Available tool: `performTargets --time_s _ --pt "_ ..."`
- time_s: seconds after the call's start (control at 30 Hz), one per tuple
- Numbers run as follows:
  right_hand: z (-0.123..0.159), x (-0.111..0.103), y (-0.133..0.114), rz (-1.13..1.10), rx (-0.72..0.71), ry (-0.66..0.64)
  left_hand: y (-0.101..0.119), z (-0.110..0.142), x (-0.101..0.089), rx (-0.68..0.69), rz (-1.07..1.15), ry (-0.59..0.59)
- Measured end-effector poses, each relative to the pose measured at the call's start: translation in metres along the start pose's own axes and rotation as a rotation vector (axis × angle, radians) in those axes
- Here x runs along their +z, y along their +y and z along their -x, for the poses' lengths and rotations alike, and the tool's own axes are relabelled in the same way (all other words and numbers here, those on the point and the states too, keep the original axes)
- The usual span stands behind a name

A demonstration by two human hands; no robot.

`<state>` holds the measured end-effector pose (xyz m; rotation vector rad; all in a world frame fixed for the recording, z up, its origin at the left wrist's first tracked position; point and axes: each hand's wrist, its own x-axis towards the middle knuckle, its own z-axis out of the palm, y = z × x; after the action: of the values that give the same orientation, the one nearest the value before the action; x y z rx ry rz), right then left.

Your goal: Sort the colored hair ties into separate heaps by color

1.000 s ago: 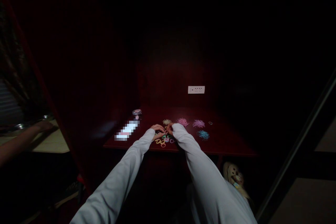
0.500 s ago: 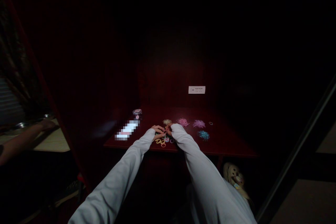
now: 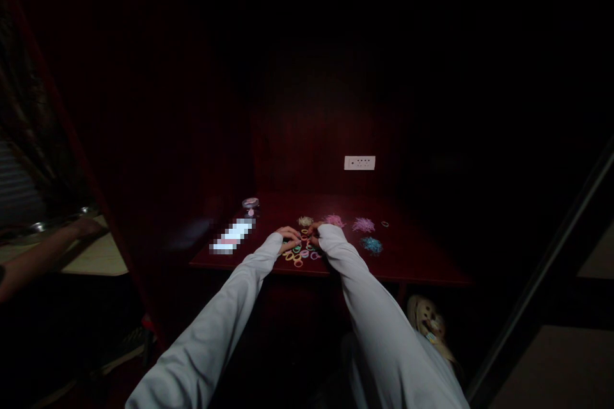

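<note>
Both my arms in pale sleeves reach onto a dark red desk (image 3: 412, 262). My left hand (image 3: 289, 237) lies over a scatter of small coloured hair bands (image 3: 300, 256), fingers curled down onto them. My right hand (image 3: 314, 232) is close beside it, fingers bent as if pinching a band; the scene is too dim and small to see what it grips. Beyond the hands lie sorted heaps of bands: a yellowish heap (image 3: 305, 221), a pink heap (image 3: 334, 220), a lilac heap (image 3: 363, 224) and a blue heap (image 3: 371, 245).
A small round tin (image 3: 250, 204) and a bright blurred rectangle (image 3: 233, 236) lie at the desk's left. A white socket plate (image 3: 359, 162) sits on the back panel. Another person's arm (image 3: 43, 252) rests on a pale table at left. A shoe (image 3: 428, 324) shows under the desk.
My two hands have shifted slightly apart over the loose bands; the right hand moved a little right and away. The other person's arm has barely moved.
</note>
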<state>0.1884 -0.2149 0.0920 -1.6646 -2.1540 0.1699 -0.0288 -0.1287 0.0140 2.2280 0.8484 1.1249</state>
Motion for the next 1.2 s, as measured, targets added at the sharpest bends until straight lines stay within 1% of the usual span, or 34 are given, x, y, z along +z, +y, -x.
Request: performTargets --time_s 0.1,0.2,0.4,0.53,0.63,0.77,1.0,1.1,1.2 --pt "-0.003 0.002 -0.005 -0.048 -0.050 -0.035 -0.001 -0.001 0.000 0.010 0.033 -0.005" --pt "-0.001 0.003 -0.011 -0.041 -0.092 -0.050 -0.001 -0.001 -0.001 0.016 0.059 -0.005" --pt "0.005 0.000 -0.024 0.088 -0.085 -0.076 0.001 -0.001 -0.001 0.010 0.104 -0.010" --pt "0.001 0.004 -0.031 0.229 -0.089 -0.088 0.001 0.000 0.000 0.009 0.143 0.010" --pt "-0.002 0.005 -0.033 0.290 -0.116 -0.090 0.001 -0.001 0.000 -0.013 0.159 0.035" --pt "0.000 0.001 -0.034 0.324 -0.137 -0.110 0.004 -0.001 0.000 -0.024 0.157 0.051" --pt "-0.001 -0.003 -0.032 0.349 -0.163 -0.091 0.011 -0.001 -0.002 0.001 0.178 0.051" --pt "-0.003 -0.006 -0.030 0.393 -0.173 -0.074 0.013 0.000 -0.004 -0.037 0.148 0.071" --pt "0.000 -0.015 -0.017 0.450 -0.128 -0.019 0.014 0.001 -0.008 -0.097 0.099 0.106"
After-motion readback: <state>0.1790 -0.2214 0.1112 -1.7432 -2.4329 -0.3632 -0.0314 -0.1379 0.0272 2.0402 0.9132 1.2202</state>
